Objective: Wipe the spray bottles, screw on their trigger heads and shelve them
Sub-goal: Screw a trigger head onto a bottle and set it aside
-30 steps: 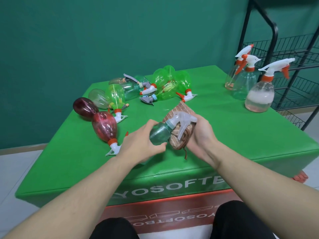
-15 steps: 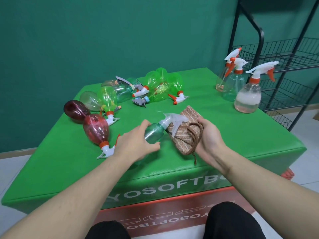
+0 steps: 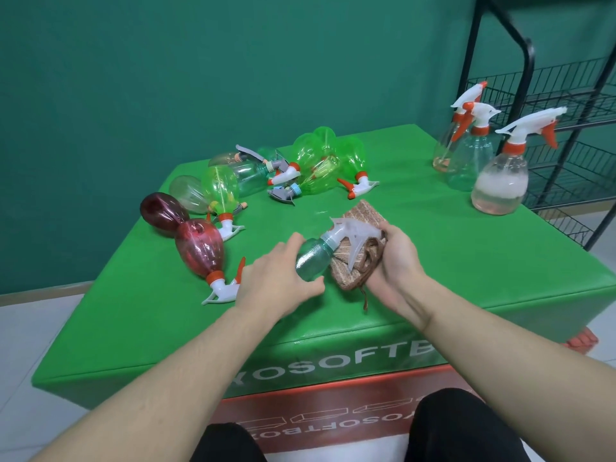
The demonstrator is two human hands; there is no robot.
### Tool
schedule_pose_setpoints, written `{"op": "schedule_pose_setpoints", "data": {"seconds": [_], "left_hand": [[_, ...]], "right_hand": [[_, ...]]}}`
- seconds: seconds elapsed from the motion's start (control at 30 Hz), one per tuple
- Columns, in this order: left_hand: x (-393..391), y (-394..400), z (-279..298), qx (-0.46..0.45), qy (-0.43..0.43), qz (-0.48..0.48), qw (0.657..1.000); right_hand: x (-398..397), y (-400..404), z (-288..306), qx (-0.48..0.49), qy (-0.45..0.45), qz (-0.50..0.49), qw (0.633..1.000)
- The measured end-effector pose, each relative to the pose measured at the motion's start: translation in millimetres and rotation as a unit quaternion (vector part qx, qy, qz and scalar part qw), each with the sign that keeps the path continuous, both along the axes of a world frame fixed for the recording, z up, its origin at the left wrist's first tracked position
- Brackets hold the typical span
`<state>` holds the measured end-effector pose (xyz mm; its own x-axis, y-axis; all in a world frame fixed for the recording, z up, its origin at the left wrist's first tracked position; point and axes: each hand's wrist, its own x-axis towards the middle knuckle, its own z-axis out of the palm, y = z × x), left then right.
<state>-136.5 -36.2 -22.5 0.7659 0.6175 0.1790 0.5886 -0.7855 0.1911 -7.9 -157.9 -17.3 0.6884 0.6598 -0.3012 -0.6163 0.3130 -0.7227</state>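
My left hand [image 3: 278,281] grips the body of a small teal spray bottle [image 3: 311,258] with a clear white trigger head, held tilted just above the green table [image 3: 450,261]. My right hand [image 3: 393,261] holds a brown woven cloth [image 3: 358,261] against the bottle's neck and trigger. Two red bottles [image 3: 196,248] lie to the left. Several green and clear bottles [image 3: 313,165] lie in a heap at the back. Three clear bottles [image 3: 500,175] with orange and white triggers stand upright at the right.
A black wire shelf rack [image 3: 566,155] stands beside the table's right edge. A green wall rises behind the table. My knees show below the table's front edge, which carries white lettering.
The teal bottle has tilted and shifted slightly in my hands while the cloth stays against it. The camera view has swung a little to the right.
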Motion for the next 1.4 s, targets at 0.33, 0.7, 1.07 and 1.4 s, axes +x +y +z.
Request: {"op": "schedule_pose_setpoints", "data": {"seconds": [0.33, 0.7, 1.07, 1.4], "left_hand": [[11.3, -4.5, 3.3, 0.01, 0.04, 0.023, 0.999], [-1.2, 0.4, 12.0, 0.021, 0.059, -0.011, 0.998], [-14.3, 6.2, 0.5, 0.036, 0.011, -0.068, 0.997], [-11.7, 7.6, -4.0, 0.071, 0.035, -0.11, 0.991]], "right_hand": [[-17.1, -18.5, -9.1, -0.056, -0.067, -0.012, 0.996], [1.0, -45.8, 5.9, -0.232, -0.29, -0.049, 0.927], [19.9, -34.5, 4.7, -0.291, -0.499, 0.071, 0.813], [32.4, -6.5, 9.3, -0.336, -0.657, 0.248, 0.627]]}}
